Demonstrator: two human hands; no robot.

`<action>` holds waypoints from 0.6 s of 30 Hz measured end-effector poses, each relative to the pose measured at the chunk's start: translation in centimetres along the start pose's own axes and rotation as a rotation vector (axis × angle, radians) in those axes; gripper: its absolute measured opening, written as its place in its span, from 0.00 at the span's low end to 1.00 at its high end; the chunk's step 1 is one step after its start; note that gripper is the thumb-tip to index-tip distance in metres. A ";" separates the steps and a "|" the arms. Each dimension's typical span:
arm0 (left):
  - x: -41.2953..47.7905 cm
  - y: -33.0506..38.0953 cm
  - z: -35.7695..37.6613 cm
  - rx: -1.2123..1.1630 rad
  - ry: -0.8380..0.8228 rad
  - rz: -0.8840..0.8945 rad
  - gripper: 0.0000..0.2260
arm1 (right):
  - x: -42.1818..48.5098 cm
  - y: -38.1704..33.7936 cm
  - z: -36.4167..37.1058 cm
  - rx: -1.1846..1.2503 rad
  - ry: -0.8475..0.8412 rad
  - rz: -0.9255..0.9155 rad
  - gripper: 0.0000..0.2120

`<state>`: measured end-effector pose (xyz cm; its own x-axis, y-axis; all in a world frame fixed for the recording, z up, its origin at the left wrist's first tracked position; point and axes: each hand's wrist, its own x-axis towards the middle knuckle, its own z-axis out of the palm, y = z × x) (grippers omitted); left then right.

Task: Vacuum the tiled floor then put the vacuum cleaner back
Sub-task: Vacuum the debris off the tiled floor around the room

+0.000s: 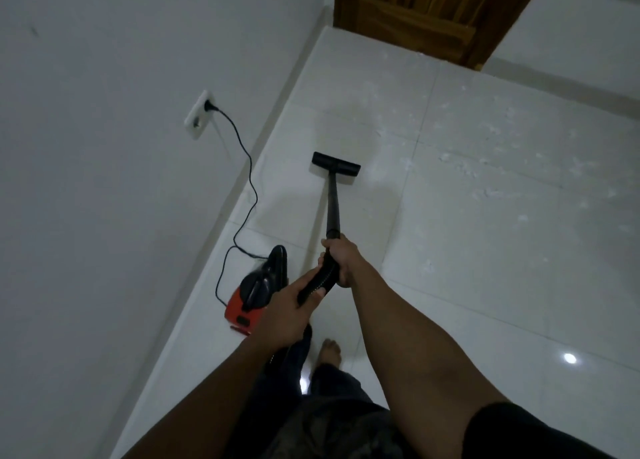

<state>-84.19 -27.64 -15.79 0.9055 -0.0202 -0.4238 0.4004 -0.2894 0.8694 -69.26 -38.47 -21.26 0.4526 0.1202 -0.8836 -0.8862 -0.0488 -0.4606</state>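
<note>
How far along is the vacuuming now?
Early. Tiles around the floor nozzle look clean. Both hands, right hand and left hand, grip the wand. White debris remains rightward; the plugged-in red vacuum cleaner is not stored.

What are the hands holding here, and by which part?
Both grip the vacuum: right hand at the wand's lower end, left hand on the ribbed hose just behind.

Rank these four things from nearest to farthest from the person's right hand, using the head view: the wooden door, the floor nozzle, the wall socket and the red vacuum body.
Measured from the right hand:
1. Red vacuum body, just left of the hand, on the floor by the wall.
2. Floor nozzle, straight ahead at the wand's end.
3. Wall socket, on the left wall.
4. Wooden door, at the far end.
</note>
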 end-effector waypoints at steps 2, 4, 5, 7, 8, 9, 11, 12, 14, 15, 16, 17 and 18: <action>-2.5 -0.4 0.9 0.014 0.019 -0.025 0.19 | -1.6 2.2 -0.3 -0.014 -0.002 0.010 0.10; -5.0 -0.9 1.8 0.025 0.038 -0.048 0.19 | -2.9 4.5 -0.4 -0.028 -0.002 0.012 0.14; -6.3 -1.2 2.1 0.019 0.029 -0.055 0.19 | -3.6 5.8 -0.5 -0.031 -0.001 0.009 0.16; -8.7 -2.1 2.5 -0.004 -0.007 -0.066 0.19 | -4.8 8.3 -0.7 -0.025 0.003 0.004 0.18; -9.9 -2.5 2.7 -0.010 -0.021 -0.071 0.19 | -5.2 9.6 -0.8 -0.015 0.010 0.002 0.19; -11.0 -2.9 2.9 -0.010 -0.032 -0.074 0.19 | -5.7 10.9 -0.8 -0.007 0.016 0.001 0.19; -13.5 -3.8 3.3 -0.015 -0.047 -0.074 0.19 | -6.7 13.6 -0.8 0.001 0.025 0.005 0.18; -14.9 -4.4 3.5 -0.022 -0.052 -0.073 0.19 | -7.3 15.0 -0.7 0.004 0.031 0.005 0.17; -18.1 -5.9 4.0 -0.030 -0.063 -0.082 0.19 | -8.6 18.6 -0.3 -0.003 0.058 -0.004 0.17; -19.7 -6.7 4.3 -0.019 -0.060 -0.089 0.20 | -9.3 20.4 -0.1 -0.013 0.067 -0.010 0.17; -21.1 -7.6 4.6 -0.006 -0.049 -0.102 0.20 | -9.9 22.0 0.2 -0.024 0.072 -0.012 0.17; -22.6 -8.4 4.9 0.001 -0.040 -0.117 0.20 | -10.5 23.6 0.4 -0.030 0.079 -0.010 0.17; -24.0 -9.1 5.1 0.005 -0.036 -0.129 0.20 | -11.0 25.1 0.7 -0.031 0.085 -0.007 0.17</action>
<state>-110.29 -29.44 -14.86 0.8410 -0.0166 -0.5408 0.5123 -0.2969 0.8059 -96.57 -40.35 -23.03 0.4670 0.0365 -0.8835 -0.8800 -0.0786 -0.4684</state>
